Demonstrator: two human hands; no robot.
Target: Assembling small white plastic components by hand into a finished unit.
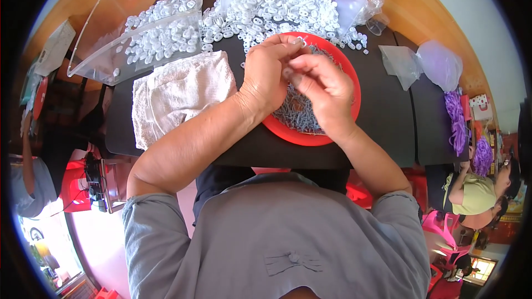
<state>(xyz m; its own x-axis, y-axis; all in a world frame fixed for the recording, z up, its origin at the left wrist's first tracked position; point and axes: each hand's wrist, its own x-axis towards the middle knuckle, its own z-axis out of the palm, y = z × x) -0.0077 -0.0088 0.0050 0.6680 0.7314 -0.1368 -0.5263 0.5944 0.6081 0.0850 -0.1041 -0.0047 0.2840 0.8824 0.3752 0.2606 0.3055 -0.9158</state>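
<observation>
My left hand (267, 69) is closed, thumb and finger pinching a small white plastic piece (303, 40) above a red round tray (355, 102). Close beside it, my right hand (330, 86) is closed too, its thumb and fingertips drawn together near the left palm. Whatever it pinches is too small or hidden to name. Under both hands the tray holds a heap of thin grey screw-like pieces (299, 112). Beyond the tray, a large pile of white oval pieces with two holes (282, 5) spreads over the dark table.
A folded whitish towel (183, 94) lies left of my left forearm. Clear plastic bins (91, 58) hold more white pieces at the far left and back. Plastic bags (440, 63) and purple strands (454, 119) are at the right. Other people (474, 192) sit at both sides.
</observation>
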